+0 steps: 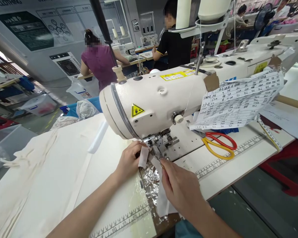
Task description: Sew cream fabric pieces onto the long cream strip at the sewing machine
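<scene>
Behind the front edge of the table (238,165), my left hand (127,161) is pinching a white strip (143,158); my right hand (180,181) is gripping something unclear.

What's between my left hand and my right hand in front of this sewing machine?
In the head view, pale fabric lies between the left hand and the right hand, with crinkled shiny film also showing there.
</scene>
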A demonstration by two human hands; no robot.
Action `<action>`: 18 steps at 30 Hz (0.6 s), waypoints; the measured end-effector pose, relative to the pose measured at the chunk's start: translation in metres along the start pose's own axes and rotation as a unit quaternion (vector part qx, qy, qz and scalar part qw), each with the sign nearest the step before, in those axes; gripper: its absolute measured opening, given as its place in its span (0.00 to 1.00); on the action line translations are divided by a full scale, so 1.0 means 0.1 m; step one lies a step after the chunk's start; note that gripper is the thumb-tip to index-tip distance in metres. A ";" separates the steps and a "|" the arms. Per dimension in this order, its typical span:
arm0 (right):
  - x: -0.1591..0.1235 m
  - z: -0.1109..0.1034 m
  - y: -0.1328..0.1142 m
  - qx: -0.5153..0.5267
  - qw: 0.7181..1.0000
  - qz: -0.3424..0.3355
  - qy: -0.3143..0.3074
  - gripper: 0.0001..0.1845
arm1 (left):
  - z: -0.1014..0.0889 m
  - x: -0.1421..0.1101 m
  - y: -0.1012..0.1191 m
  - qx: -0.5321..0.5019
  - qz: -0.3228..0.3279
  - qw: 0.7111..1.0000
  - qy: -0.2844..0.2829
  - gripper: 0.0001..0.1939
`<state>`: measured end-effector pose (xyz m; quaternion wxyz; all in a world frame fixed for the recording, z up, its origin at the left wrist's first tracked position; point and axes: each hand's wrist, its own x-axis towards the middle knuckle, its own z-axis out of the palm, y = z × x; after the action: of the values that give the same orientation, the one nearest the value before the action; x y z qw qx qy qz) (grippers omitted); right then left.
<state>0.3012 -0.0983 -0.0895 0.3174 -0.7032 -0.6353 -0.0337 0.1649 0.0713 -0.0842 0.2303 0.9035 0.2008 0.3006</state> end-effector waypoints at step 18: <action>0.01 0.01 0.00 -0.014 1.000 -0.019 -0.015 0.17 | 0.04 0.00 0.00 0.052 0.014 0.999 0.003 0.07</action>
<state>0.3008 -0.0968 -0.0893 0.2974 -0.6960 -0.6524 -0.0383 0.1678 0.0699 -0.0867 0.1783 0.9161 0.2042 0.2955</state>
